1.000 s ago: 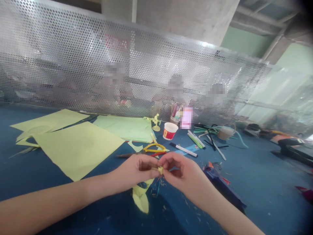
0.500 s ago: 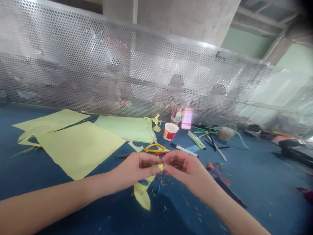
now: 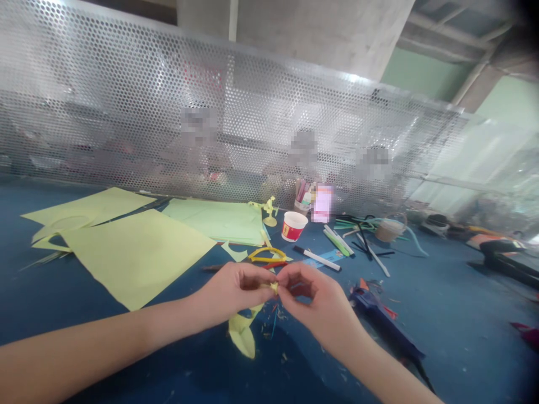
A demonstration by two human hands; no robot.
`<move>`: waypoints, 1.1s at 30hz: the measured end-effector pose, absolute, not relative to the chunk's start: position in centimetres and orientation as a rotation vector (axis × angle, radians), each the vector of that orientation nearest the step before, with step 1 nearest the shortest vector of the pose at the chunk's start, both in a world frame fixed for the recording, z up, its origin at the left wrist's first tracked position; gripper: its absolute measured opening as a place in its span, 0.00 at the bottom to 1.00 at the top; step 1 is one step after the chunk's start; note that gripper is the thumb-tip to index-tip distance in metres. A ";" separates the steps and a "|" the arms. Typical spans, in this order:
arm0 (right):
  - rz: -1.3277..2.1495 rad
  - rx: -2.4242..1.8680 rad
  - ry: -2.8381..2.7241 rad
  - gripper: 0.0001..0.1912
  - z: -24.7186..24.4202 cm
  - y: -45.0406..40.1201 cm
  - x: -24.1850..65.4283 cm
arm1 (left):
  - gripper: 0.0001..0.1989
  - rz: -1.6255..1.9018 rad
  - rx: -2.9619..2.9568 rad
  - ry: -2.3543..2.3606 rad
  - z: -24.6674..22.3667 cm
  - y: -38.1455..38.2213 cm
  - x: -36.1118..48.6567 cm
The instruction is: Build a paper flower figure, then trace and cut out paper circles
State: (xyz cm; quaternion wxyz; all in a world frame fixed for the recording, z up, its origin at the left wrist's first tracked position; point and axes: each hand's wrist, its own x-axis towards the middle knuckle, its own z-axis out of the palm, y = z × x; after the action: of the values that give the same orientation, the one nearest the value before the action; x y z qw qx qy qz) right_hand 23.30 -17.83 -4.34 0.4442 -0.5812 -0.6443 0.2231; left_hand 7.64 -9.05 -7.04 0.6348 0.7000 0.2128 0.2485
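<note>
Between the fingertips of both hands is a small folded piece of yellow paper (image 3: 274, 288). My left hand (image 3: 240, 287) pinches it from the left, thumb against fingers. From the other side my right hand (image 3: 310, 293) also closes on it with thumb and forefinger, which hide part of it. Below my left fingers shows a larger pointed yellow paper cutout (image 3: 243, 338); I cannot tell whether it is joined to the small piece. Just behind the hands lie yellow-handled scissors (image 3: 266, 257).
Yellow sheets (image 3: 141, 252) and a green paper stack (image 3: 219, 220) lie at left. Behind the hands stand a paper cup (image 3: 294, 226), a small yellow figure (image 3: 270, 211) and a lit phone (image 3: 322, 203). Markers (image 3: 316, 258) and a blue glue gun (image 3: 385, 317) lie rightward. A perforated metal screen (image 3: 252, 112) closes the back.
My right hand has shifted a little left and turned, uncovering more of the blue glue gun. The small paper piece and the cutout below have moved slightly left.
</note>
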 end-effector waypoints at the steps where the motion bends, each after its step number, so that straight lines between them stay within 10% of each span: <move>1: 0.511 -1.441 -1.616 0.05 -4.4 -17.9 23.1 | 0.13 0.567 1.604 0.480 -7.1 -9.1 7.6; 33: 0.890 -1.264 -1.376 0.09 -4.5 -17.2 23.8 | 0.14 0.599 1.600 0.515 -6.8 -9.3 7.4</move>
State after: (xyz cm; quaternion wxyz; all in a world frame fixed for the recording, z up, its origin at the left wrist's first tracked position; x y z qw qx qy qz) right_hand 23.85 -17.17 -4.51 0.5107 -0.5252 -0.5715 0.3698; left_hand 7.43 -9.32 -6.76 0.6275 0.6982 0.2247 0.2614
